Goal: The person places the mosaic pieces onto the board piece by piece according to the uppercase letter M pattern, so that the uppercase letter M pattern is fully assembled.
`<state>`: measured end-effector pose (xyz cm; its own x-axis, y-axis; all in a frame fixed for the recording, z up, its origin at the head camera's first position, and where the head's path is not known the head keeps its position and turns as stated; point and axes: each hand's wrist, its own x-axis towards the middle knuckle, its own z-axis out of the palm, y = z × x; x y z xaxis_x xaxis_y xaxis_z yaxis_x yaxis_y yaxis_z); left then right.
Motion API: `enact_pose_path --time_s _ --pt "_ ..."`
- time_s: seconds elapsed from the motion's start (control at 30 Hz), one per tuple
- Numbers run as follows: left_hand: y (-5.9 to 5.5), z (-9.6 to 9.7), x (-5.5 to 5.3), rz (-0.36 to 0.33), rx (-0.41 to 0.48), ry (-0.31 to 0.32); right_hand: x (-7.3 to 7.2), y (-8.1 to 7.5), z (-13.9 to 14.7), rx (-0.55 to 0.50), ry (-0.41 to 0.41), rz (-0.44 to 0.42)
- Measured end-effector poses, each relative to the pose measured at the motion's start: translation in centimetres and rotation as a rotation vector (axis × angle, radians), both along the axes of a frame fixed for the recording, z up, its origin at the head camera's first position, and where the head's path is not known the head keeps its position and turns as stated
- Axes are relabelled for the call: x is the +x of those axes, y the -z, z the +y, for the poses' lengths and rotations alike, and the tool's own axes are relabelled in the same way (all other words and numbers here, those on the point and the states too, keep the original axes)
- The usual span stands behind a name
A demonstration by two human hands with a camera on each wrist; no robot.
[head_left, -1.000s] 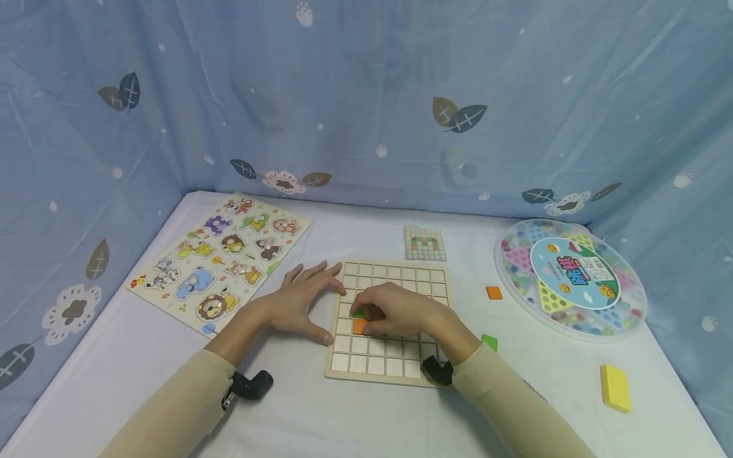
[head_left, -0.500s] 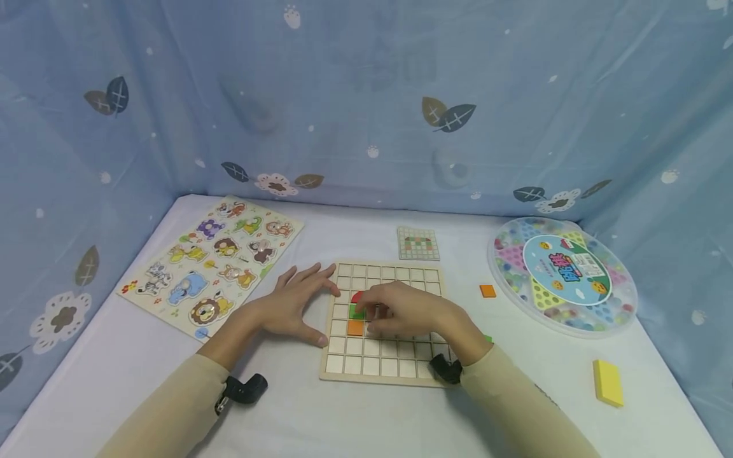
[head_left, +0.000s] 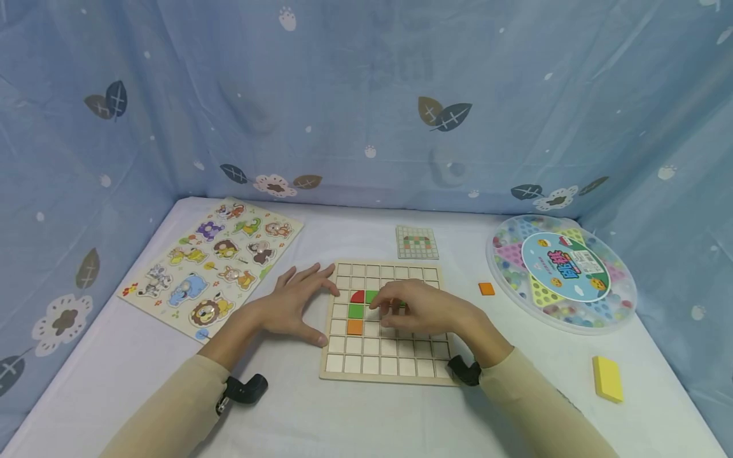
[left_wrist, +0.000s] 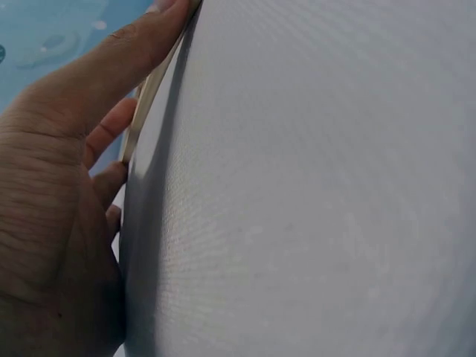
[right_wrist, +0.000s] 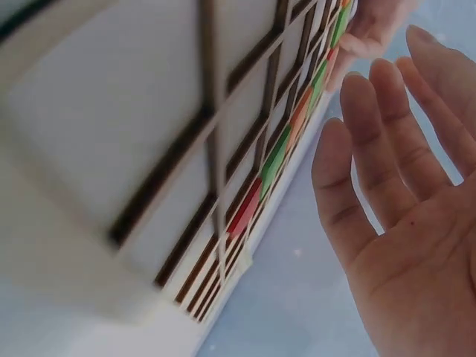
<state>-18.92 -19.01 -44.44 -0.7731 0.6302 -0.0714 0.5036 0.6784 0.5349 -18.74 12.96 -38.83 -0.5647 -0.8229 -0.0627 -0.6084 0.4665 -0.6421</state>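
A wooden grid board (head_left: 380, 376) lies in the middle of the table. On its left part are a red rounded tile (head_left: 357, 297), a green tile (head_left: 356, 311) below it, and an orange tile (head_left: 355, 327) under that. My left hand (head_left: 292, 310) rests at the board's left edge, thumb and fingers spread along the rim. Over the board hovers my right hand (head_left: 420, 308), its fingers loosely bent beside another green tile (head_left: 371, 296). The right wrist view shows that hand (right_wrist: 405, 201) with nothing in it, and a row of red, green and orange tiles (right_wrist: 275, 162).
A small pattern card (head_left: 417, 242) lies behind the board. To the right are a loose orange tile (head_left: 487, 289), a round plastic game case (head_left: 564, 270) and a yellow block (head_left: 607, 379). An animal puzzle board (head_left: 212, 267) lies at the left. Blue curtains surround the table.
My right hand has drawn back to the right across the board, uncovering the red and green tiles. Its sleeve now covers the loose green tile. The left hand stays at the board's edge.
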Motion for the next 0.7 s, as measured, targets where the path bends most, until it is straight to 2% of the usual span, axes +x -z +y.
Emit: enact_pose_path --time_s 0.2,0.7 --pt "-0.1 0.1 0.0 0.002 -0.011 0.006 0.3 0.3 1.9 -0.017 0.055 -0.01" --pt "-0.4 0.1 0.3 -0.01 0.007 -0.001 0.6 0.1 6.4 -0.051 0.117 -0.013"
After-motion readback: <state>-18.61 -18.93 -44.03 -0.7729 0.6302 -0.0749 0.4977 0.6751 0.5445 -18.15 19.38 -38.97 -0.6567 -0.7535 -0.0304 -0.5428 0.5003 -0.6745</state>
